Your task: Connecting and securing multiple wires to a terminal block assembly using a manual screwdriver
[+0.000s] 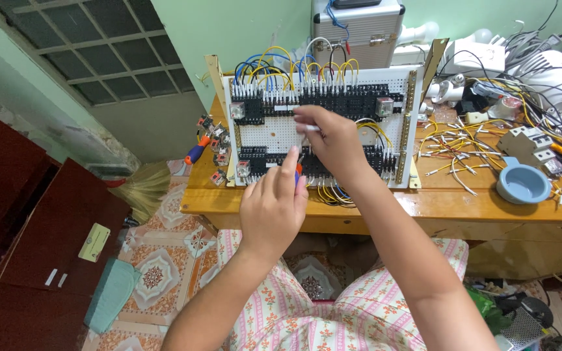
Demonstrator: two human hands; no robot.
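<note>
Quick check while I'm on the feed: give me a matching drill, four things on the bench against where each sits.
Things:
1. blue bowl
2. metal case
3. left hand
4. right hand

Places:
A. behind the wiring board, top
B. on the board's white middle
C. right end of the wooden bench
D. at the board's lower terminal row

Pairs: 1-C, 2-A, 3-D, 4-B

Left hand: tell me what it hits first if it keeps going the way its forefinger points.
Probably the lower black terminal row on the white panel, just beyond the left hand; depth is unclear.
</note>
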